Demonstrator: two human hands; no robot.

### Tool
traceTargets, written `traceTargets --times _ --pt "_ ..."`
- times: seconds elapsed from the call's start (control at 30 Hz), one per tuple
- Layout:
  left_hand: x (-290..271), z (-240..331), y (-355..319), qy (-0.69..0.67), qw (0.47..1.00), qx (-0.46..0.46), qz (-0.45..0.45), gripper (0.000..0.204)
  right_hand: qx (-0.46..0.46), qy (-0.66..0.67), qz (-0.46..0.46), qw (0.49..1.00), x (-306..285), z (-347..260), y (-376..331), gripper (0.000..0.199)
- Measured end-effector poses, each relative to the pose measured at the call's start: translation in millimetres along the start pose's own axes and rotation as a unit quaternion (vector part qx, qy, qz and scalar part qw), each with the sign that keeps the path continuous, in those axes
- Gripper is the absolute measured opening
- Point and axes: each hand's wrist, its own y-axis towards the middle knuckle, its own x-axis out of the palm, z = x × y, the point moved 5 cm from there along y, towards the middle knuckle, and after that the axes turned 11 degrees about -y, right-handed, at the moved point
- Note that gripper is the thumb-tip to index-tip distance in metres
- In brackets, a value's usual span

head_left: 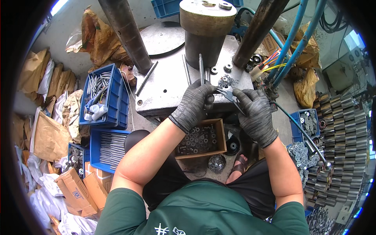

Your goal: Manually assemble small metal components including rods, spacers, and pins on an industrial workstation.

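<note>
Both my hands wear grey gloves and are held over the front edge of a pale metal machine table [156, 88]. My left hand [192, 105] is closed around a slim steel shaft [201, 68] that points away from me. A small pair of pliers [229, 94] is gripped in my right hand [256, 115], with its jaws reaching toward the fingers of my left hand. Whatever lies at the jaw tips is too small to make out. Just beyond the pliers, a pile of small metal rings [226, 81] rests on the table, near two bearings [228, 67].
A thick steel cylinder [201, 43] stands on the table between two slanting pillars [127, 35]. Below my hands is a cardboard box [221, 137] of small round parts. Blue crates [119, 92] hold shafts on the left; stacked metal cylinders [337, 137] line the right.
</note>
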Motion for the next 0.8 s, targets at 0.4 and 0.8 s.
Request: traceTargets --times 0.4,0.8 --pt "16 14 -15 0.188 0.97 0.131 -0.087 0.026 0.146 0.176 -0.072 0.971 13 32 -12 0.043" --pt "12 10 -19 0.346 0.911 0.177 -0.14 0.033 0.306 0.425 -0.101 0.846 9 68 -27 0.048"
